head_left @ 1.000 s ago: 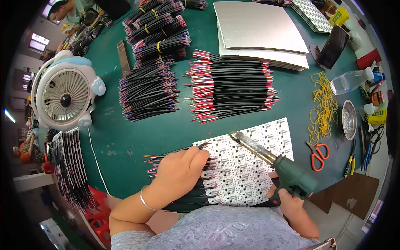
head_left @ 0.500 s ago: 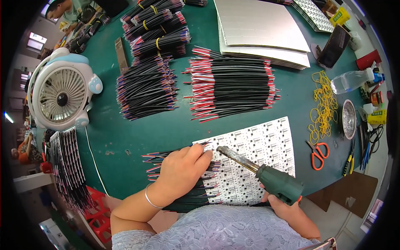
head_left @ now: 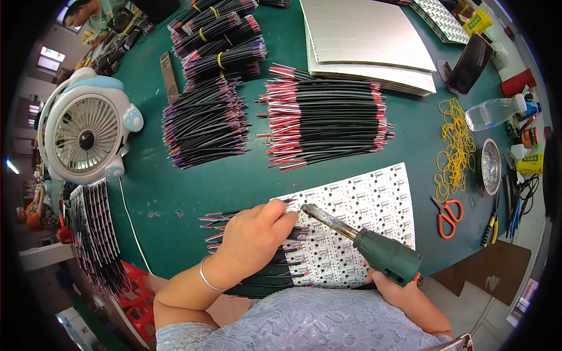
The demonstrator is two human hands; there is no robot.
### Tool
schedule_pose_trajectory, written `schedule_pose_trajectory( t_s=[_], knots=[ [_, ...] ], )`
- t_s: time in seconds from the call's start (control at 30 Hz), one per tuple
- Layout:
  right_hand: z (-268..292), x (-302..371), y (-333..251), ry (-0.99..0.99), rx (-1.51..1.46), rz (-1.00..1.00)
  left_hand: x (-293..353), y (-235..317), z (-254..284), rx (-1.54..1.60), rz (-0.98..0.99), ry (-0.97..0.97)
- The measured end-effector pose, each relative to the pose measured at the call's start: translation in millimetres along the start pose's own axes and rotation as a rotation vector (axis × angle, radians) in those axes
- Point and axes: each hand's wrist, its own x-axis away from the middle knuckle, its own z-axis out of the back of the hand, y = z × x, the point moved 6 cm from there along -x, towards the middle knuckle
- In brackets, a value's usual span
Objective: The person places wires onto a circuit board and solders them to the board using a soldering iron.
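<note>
Green-handled, the soldering iron (head_left: 380,253) your right hand (head_left: 396,288) grips could burn your left hand (head_left: 254,238), its grip unclear, if the tip (head_left: 308,209) drifts toward frame left.

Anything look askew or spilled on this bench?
Mildly: yellow rubber bands lie in a loose tangle right of the circuit panel; beyond it, the top pale sheet sits askew on its stack, edges unaligned. No spill shows.

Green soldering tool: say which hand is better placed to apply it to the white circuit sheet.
The right hand, likely: it holds the soldering tool, whose tip is over the white circuit sheet. The left hand lies over wires.
</note>
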Motion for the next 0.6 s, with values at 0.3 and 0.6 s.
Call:
schedule_pose_trajectory(
  t_s=[0.3, 0.6],
  knots=[
    [-1, -1, -2, 0.001, -0.041, 0.017, -2, 2, 0, -0.029, -0.002, -0.029],
    [-5, -16, -70, -0.027, 0.474, 0.432, -4, 2, 0, -0.062, 0.000, -0.094]
  ],
)
